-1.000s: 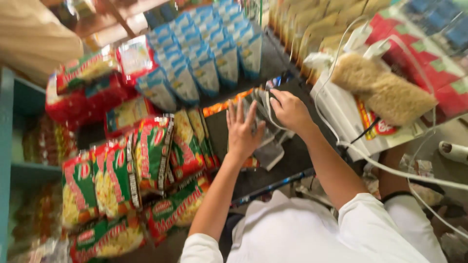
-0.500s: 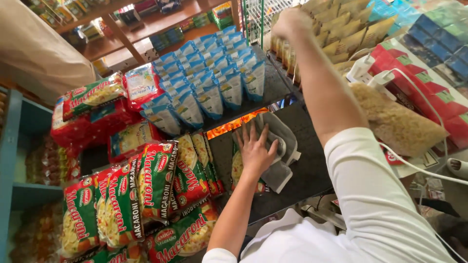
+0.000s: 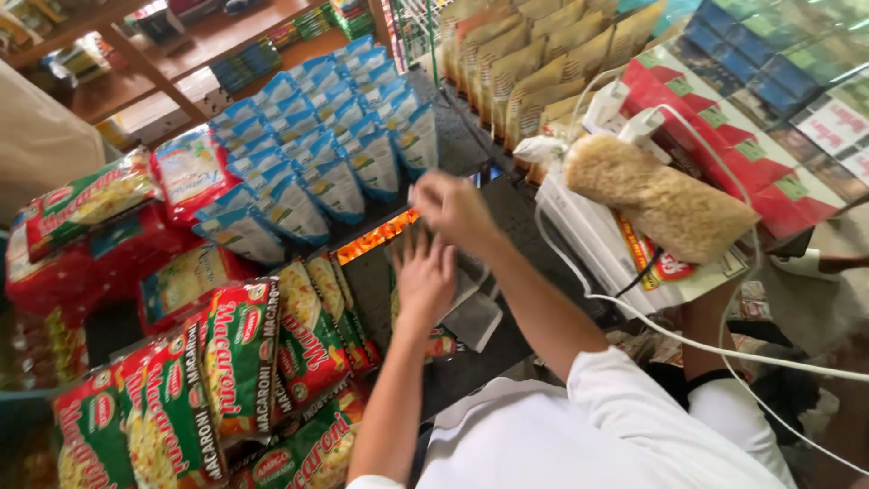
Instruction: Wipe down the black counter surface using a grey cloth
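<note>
Right hand (image 3: 450,206) back down from shelf

i am looking at a shop: rows of blue packets (image 3: 326,136) and brown packets (image 3: 525,54) stand beside the red-green macaroni bags (image 3: 226,362).

Bright, even daylight with soft, weak shadows. Motion blur smears the right hand (image 3: 453,206) and, less so, the left hand (image 3: 425,276). Glossy macaroni packets (image 3: 244,353) carry small glare patches. The upper shelves (image 3: 163,54) look soft, and lines bend toward the frame edges.
</note>
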